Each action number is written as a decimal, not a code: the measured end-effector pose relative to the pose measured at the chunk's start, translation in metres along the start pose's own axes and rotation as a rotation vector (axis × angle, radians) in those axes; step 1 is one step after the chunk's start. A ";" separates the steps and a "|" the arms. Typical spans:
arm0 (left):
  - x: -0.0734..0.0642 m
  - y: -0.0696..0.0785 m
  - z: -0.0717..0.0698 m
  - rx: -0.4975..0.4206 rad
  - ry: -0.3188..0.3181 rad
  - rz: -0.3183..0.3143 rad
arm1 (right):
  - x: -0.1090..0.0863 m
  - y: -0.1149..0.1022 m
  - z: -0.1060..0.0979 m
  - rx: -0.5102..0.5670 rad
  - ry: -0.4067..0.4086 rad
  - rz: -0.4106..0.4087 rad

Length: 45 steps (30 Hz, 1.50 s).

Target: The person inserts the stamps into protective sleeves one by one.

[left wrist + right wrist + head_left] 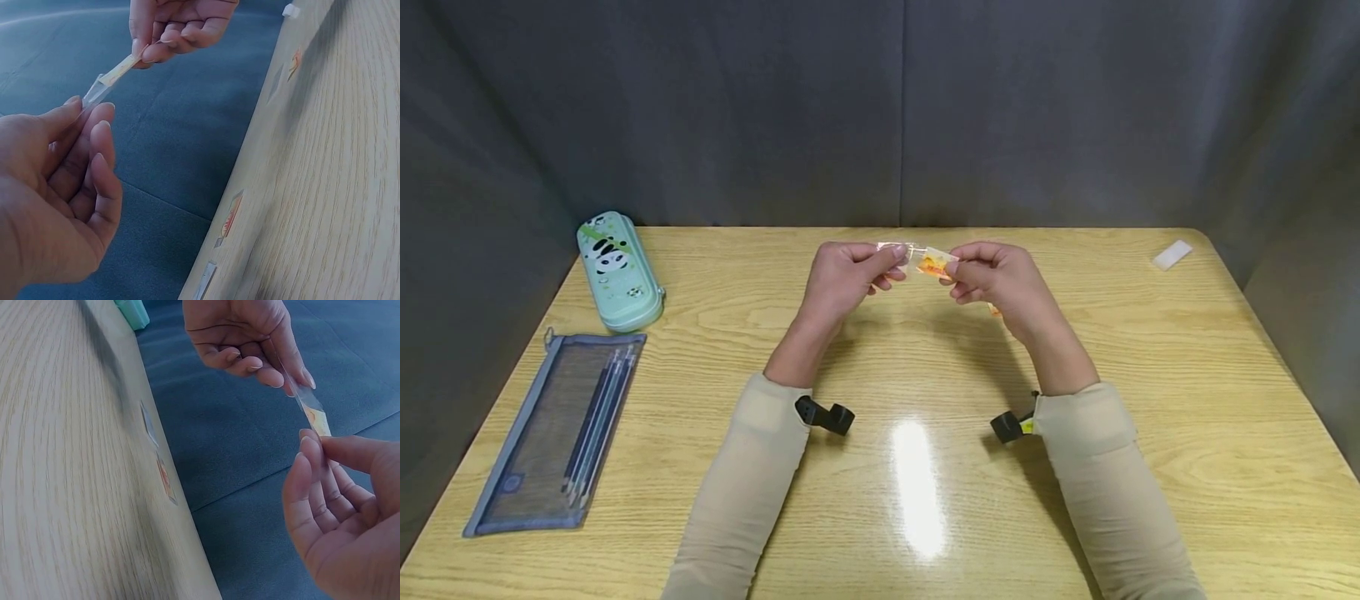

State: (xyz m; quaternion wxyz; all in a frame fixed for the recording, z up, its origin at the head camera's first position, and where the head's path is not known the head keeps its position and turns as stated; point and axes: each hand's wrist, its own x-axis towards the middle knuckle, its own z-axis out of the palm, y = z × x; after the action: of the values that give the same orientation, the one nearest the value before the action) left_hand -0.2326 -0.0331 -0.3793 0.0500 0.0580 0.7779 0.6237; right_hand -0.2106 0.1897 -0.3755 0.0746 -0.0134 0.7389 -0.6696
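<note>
Between the two hands, raised above the far part of the table, is a small clear plastic wrapper [912, 252] with a yellow-and-orange printed paper piece [936, 263] at its right end. My left hand [846, 279] pinches the clear end between thumb and fingers. At the printed end, the thumb and index finger of my right hand [1000, 279] pinch the paper. Both wrist views show the strip stretched between the fingertips, its clear part [97, 92] toward the left hand. Another orange-printed piece [294, 64] lies on the table, mostly hidden behind the right hand in the head view.
A mint panda pencil case [621, 279] stands at the far left. Nearer on that side lies a blue mesh zip pouch [538, 433] with several pencils inside. A white block [1172, 254] sits near the table's far right corner. Dark curtains [895, 108] hang behind the table.
</note>
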 end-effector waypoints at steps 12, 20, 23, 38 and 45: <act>0.000 0.001 -0.003 0.037 -0.008 -0.015 | 0.000 -0.004 0.001 -0.018 -0.030 0.002; 0.000 0.000 0.000 0.028 -0.028 0.013 | 0.002 -0.002 0.002 -0.034 -0.034 0.012; 0.000 0.000 0.001 -0.007 -0.041 0.023 | 0.002 -0.002 0.001 -0.027 -0.029 0.007; -0.001 -0.004 0.010 -0.058 -0.079 -0.007 | 0.001 -0.001 0.004 -0.043 -0.004 0.005; -0.001 -0.002 0.012 -0.075 -0.054 -0.021 | -0.001 -0.002 -0.003 -0.020 0.058 -0.031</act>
State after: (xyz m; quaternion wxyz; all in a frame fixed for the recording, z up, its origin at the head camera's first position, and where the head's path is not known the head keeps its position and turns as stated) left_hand -0.2300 -0.0219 -0.3834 0.0795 0.0649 0.7528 0.6502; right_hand -0.2097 0.1922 -0.3731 0.0427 -0.0064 0.7469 -0.6635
